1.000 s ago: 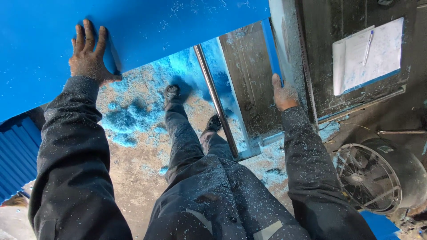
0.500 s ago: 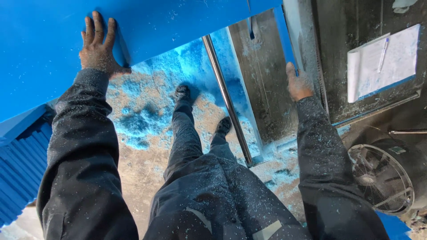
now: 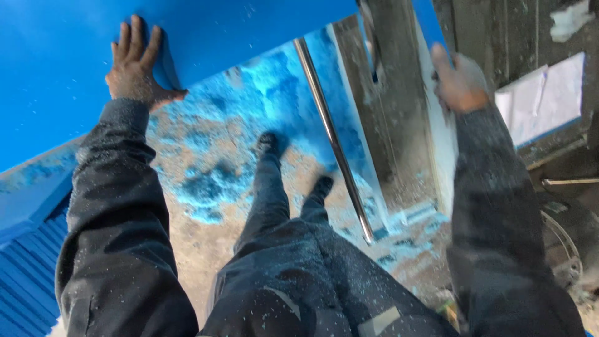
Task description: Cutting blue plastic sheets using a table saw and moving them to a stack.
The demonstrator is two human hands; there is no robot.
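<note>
Head view: a large smooth blue panel (image 3: 206,37) at twelve o'clock, left hand (image 3: 134,65) spread flat on its face, right hand (image 3: 460,81) gripping its edge at two o'clock.

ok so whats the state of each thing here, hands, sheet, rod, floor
left hand: flat, fingers spread on the blue sheet
right hand: blurred, at the sheet's right edge
blue sheet: raised over the floor
metal rod: bare, slanted
floor: strewn with blue dust

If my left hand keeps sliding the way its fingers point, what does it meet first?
Only more of the blue sheet: the left hand lies flat on it, and nothing else shows up to the picture's edge.
</note>
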